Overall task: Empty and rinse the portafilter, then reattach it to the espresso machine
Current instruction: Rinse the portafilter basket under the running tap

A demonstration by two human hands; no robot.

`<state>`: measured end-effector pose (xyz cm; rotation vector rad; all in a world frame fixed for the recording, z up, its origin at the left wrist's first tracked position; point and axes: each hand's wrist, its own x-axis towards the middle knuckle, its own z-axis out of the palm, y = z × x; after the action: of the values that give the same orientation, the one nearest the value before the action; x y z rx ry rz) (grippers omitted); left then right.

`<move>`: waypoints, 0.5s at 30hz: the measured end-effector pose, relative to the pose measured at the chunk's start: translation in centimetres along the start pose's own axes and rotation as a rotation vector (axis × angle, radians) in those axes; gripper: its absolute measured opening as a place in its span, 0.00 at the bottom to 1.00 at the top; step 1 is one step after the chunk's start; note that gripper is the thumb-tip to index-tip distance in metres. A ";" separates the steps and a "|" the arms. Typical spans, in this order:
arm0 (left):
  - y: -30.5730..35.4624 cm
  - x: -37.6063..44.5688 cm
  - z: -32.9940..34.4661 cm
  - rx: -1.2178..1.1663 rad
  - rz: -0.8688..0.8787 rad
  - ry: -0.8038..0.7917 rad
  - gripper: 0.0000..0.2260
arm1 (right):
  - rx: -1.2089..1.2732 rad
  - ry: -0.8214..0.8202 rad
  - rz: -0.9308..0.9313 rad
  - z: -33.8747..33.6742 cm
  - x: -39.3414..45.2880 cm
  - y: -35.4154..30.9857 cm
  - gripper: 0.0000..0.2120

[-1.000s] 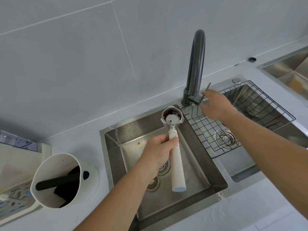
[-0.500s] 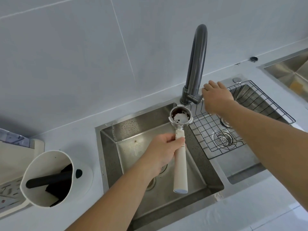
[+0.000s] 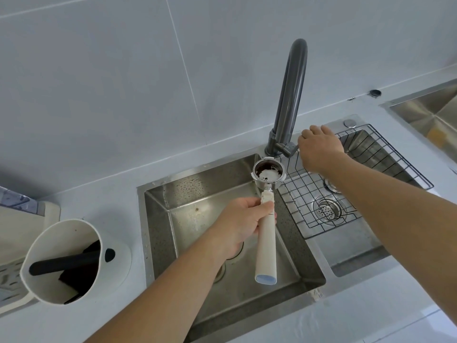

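Observation:
My left hand [image 3: 241, 222] grips the cream handle of the portafilter [image 3: 266, 233], holding it over the left sink basin [image 3: 197, 194]. Its metal basket [image 3: 268, 175] faces up under the tall grey faucet [image 3: 289, 100]; brown coffee residue rings a pale centre inside. My right hand [image 3: 319, 147] is closed over the faucet's lever at its base, hiding the lever. No water is visible from the spout. The espresso machine's cream edge [image 3: 22, 219] shows at far left.
A cream knock box [image 3: 61, 263] with a black bar stands left of the sink. A wire rack [image 3: 358, 194] sits in the right basin over a drain strainer [image 3: 327, 210]. Another steel sink [image 3: 432, 112] lies at far right. The tiled wall is behind.
My right hand has moved from reaching toward the faucet lever to closing over it. My left hand has shifted the portafilter slightly right, its basket closer under the faucet.

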<state>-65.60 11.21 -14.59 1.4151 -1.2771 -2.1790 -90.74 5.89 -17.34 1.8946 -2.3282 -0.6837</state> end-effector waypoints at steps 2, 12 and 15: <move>-0.1 0.1 0.1 -0.010 0.000 -0.002 0.03 | -0.015 -0.009 0.010 0.1 -0.1 -0.1 0.21; -0.2 -0.1 0.4 -0.031 -0.051 -0.022 0.05 | 0.007 0.032 0.016 0.9 -0.2 0.1 0.22; -0.2 -0.1 0.4 -0.084 -0.076 -0.028 0.05 | 0.084 0.069 -0.003 1.1 -0.2 0.4 0.21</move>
<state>-65.86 11.61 -14.68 1.4271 -1.1442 -2.2808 -91.46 6.45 -18.15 1.9230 -2.3471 -0.5202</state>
